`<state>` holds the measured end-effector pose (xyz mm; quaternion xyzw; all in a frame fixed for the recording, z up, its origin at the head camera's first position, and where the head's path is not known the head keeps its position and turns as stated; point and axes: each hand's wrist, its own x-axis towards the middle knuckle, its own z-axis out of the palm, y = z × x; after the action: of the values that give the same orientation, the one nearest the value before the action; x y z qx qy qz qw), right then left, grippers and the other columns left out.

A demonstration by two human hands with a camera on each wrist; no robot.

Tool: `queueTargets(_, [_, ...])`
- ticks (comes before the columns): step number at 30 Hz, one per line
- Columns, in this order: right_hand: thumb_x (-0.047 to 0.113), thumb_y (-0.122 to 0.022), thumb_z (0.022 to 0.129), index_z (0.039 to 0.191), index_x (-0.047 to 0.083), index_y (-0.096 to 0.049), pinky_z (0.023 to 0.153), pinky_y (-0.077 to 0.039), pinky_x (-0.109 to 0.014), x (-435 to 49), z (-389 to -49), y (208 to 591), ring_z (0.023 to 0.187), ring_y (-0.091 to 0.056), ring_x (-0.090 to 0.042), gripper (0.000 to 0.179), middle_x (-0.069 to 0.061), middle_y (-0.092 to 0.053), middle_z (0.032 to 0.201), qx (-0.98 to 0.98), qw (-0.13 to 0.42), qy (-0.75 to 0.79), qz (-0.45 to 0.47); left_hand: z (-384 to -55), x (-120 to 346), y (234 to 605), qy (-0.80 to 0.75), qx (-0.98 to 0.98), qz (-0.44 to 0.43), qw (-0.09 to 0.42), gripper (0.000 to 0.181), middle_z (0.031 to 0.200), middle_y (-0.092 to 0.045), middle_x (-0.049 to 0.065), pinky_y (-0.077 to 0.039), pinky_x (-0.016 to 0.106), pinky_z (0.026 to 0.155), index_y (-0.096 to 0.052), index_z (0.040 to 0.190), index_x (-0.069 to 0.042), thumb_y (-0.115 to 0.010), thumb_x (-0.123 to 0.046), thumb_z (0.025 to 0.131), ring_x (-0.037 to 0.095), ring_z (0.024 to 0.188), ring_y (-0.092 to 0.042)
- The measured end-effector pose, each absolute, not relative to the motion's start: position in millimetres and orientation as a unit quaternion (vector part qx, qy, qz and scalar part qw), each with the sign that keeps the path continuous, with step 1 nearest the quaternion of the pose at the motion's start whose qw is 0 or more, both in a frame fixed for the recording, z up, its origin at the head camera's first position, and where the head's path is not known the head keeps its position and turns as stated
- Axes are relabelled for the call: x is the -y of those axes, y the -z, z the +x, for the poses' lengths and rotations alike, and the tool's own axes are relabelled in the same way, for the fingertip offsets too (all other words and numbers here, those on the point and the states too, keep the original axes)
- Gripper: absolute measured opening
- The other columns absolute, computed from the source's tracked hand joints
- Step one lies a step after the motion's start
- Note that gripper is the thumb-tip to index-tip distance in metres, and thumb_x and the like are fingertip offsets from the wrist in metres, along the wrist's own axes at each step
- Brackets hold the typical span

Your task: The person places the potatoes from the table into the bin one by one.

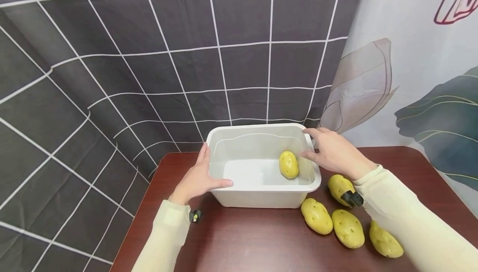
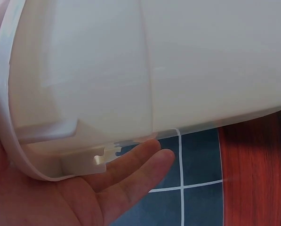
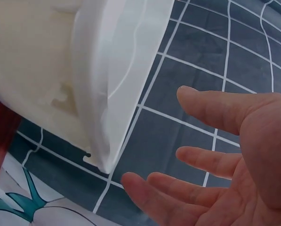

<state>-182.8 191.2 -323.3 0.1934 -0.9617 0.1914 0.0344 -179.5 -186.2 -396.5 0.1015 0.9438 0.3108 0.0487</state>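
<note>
Here, wide left grip against bin

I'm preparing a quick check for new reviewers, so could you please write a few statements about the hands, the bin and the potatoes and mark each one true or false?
1. One potato lies inside the bin. True.
2. The right hand holds a potato. False: it holds nothing.
3. The left hand touches the bin. True.
4. The bin is upside down. False: it stands with its open side up.
5. Four potatoes can be seen outside the bin. True.
6. The potatoes outside lie near the bin's left end. False: they lie near its right end, on the table.
</note>
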Motion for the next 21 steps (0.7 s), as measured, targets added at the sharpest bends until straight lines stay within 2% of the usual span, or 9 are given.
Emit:
queueTargets(8, [0.027, -0.074, 0.09, 0.14, -0.007, -0.05, 0.092, -0.047, -0.063, -200, -178, 324, 0.112, -0.06, -0.047, 0.065, -0.032, -0.057, 0.131, 0.964, 0.038, -0.176, 0.194, -179, 186, 396, -0.309, -0.945, 0.1, 0.045, 0.139, 0.169, 0.004, 0.001, -0.045, 0.052, 0.102, -0.004, 0.161, -0.005, -0.085, -0.065, 0.066, 0.038, 0.13, -0.052])
queueTargets(21, [0.029, -0.075, 0.09, 0.14, -0.008, -0.05, 0.088, -0.049, -0.061, -211, -171, 331, 0.108, -0.062, -0.044, 0.067, -0.032, -0.058, 0.127, 0.966, 0.036, -0.174, 0.19, -180, 186, 396, -0.306, -0.946, 0.099, 0.049, 0.14, 0.169, 0.004, 0.0, -0.045, 0.052, 0.102, -0.003, 0.162, -0.006, -0.084, -0.066, 0.065, 0.037, 0.13, -0.052])
